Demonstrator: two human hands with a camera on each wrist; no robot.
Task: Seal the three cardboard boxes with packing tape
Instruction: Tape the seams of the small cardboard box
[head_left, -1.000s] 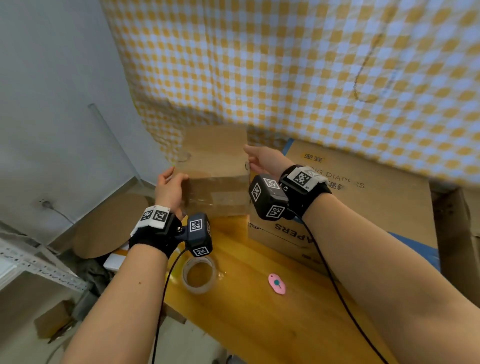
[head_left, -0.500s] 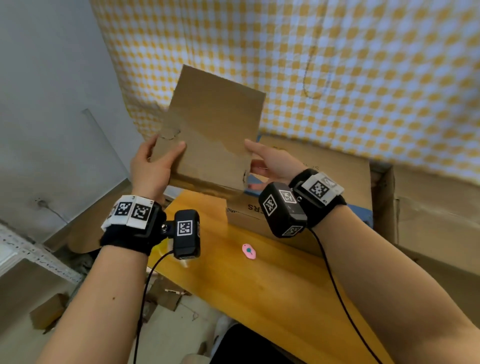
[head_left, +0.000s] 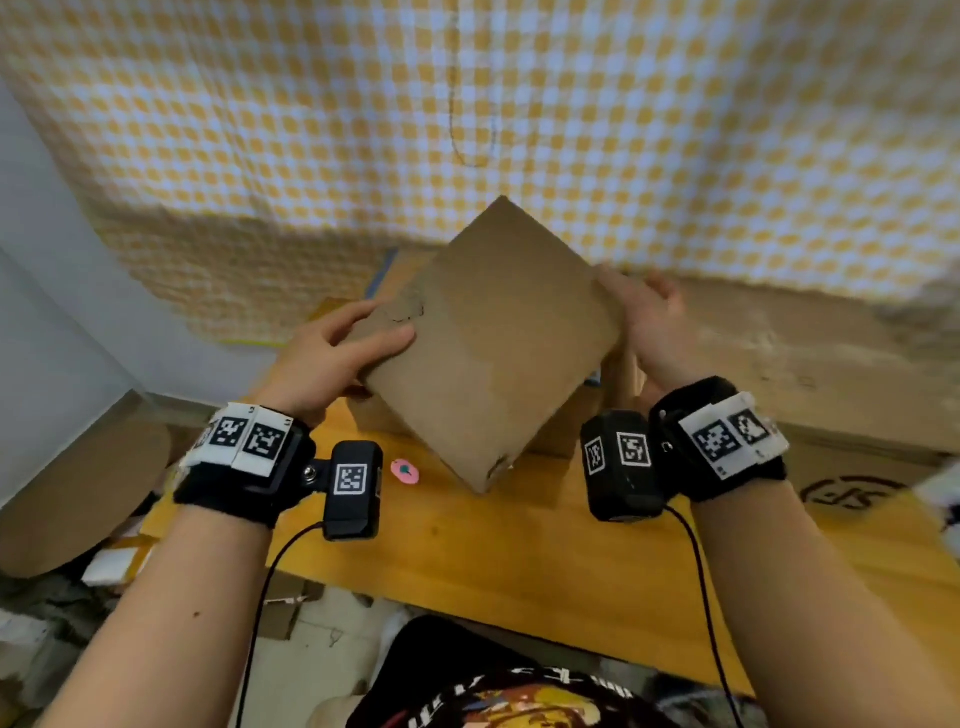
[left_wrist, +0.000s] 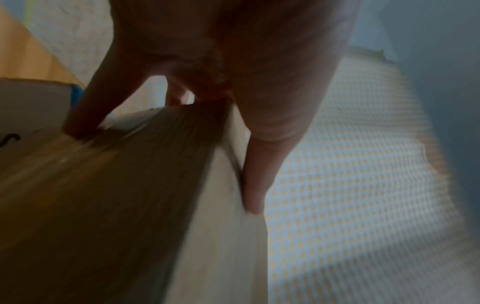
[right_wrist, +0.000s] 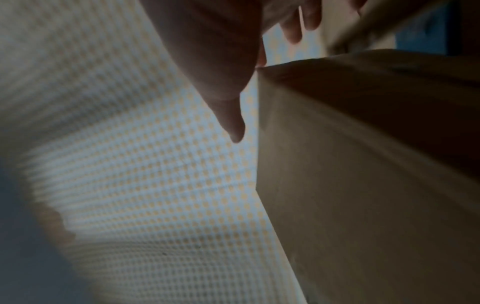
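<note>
A small brown cardboard box (head_left: 493, 338) hangs in the air above the table, tilted with one corner pointing down. My left hand (head_left: 384, 325) grips its left edge, thumb (left_wrist: 257, 181) flat on the near face and fingers (left_wrist: 80, 121) curled behind. On the opposite side my right hand (head_left: 644, 306) presses the box with straight fingers. In the right wrist view its thumb (right_wrist: 233, 127) stands clear of the box (right_wrist: 363, 164). The face towards me is plain, with a small tear near the left thumb. No tape roll is in view.
A small pink cutter (head_left: 404, 472) lies on the wooden table (head_left: 519, 561) below the left wrist. Large cardboard boxes (head_left: 831, 364) stand behind and to the right. A yellow checked curtain (head_left: 467, 130) hangs at the back. Cardboard scraps (head_left: 78, 509) litter the floor at left.
Both hands lifted the small box off the table and turned it, so that a corner now points down. The tape roll has dropped out of view.
</note>
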